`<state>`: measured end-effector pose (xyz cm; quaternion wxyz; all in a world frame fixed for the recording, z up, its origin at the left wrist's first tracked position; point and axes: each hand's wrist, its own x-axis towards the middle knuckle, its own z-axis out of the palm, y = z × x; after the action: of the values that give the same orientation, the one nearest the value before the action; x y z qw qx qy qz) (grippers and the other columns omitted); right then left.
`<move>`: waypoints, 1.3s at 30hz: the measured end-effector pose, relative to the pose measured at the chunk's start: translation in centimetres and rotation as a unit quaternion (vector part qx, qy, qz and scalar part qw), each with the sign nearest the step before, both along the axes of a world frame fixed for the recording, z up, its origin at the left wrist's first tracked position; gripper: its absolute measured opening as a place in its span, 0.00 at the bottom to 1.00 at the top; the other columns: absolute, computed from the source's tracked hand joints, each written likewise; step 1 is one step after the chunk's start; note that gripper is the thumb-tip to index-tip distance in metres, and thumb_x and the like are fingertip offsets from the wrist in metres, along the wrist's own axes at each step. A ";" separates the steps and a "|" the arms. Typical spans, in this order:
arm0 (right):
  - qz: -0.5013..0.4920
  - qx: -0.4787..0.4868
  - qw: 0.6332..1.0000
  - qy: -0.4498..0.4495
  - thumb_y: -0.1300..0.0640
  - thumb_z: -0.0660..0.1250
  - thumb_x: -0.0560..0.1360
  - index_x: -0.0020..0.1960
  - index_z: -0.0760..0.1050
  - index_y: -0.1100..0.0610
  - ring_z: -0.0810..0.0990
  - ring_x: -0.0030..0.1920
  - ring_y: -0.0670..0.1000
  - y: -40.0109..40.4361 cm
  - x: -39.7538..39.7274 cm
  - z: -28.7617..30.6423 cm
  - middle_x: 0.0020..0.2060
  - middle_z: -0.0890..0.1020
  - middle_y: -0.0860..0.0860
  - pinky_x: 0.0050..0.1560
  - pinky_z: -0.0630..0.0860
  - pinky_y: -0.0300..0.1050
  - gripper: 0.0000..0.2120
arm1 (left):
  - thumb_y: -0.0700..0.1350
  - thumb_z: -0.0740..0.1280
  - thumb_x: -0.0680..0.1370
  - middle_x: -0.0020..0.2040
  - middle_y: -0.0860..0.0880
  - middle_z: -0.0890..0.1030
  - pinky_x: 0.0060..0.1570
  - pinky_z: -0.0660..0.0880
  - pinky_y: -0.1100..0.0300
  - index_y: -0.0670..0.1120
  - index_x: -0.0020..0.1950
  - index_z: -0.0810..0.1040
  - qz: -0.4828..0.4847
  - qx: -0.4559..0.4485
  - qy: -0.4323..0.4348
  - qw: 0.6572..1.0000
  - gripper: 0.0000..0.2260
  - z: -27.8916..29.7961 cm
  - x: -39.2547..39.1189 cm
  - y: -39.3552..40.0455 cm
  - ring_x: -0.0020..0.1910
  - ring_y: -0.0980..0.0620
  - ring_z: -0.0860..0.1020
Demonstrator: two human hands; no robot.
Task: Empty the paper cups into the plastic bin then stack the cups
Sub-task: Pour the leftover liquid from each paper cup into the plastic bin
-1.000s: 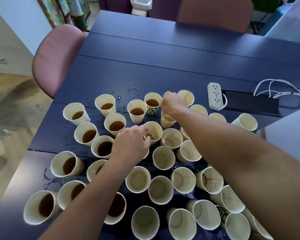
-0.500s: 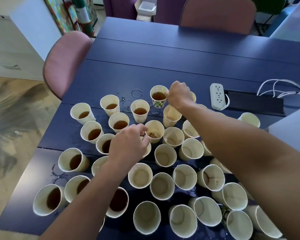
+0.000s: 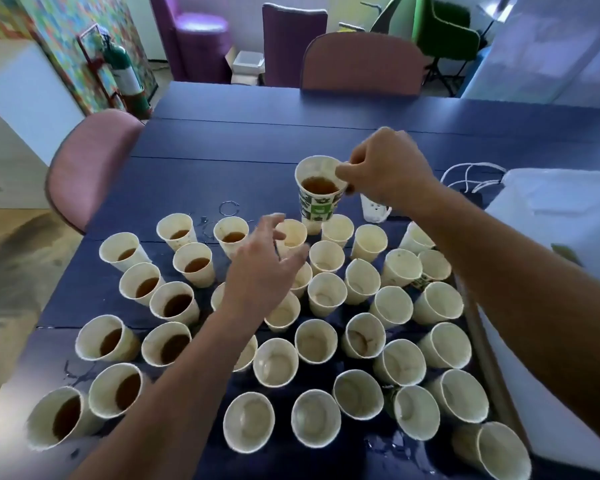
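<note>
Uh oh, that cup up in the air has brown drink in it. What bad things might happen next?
1. The right hand pinches the green-patterned cup only by its rim; with that grip it might tip and spill onto the table.
2. The power strip sits just below that cup, so drips could land on it.
3. The left hand hovers over crowded cups; it might knock a full cup over.

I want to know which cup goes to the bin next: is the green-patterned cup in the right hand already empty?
No, the green-patterned cup, pinched at its rim by the right hand, holds brown liquid.
</note>
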<state>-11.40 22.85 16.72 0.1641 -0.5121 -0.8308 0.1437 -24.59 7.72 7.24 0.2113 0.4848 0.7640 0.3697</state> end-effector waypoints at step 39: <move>-0.129 -0.029 0.894 0.427 0.59 0.79 0.69 0.65 0.69 0.48 0.78 0.57 0.41 -12.4 35.5 -1.9 0.55 0.78 0.42 0.54 0.76 0.34 0.31 | 0.59 0.73 0.73 0.61 0.52 0.78 0.58 0.75 0.52 0.51 0.71 0.73 -0.269 0.094 0.059 0.957 0.29 3.9 32.5 0.9 0.60 0.51 0.75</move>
<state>24.13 10.43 14.81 0.5055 -0.5082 -0.6029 0.3503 7.89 8.61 11.15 0.2105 0.7110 0.5783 0.3403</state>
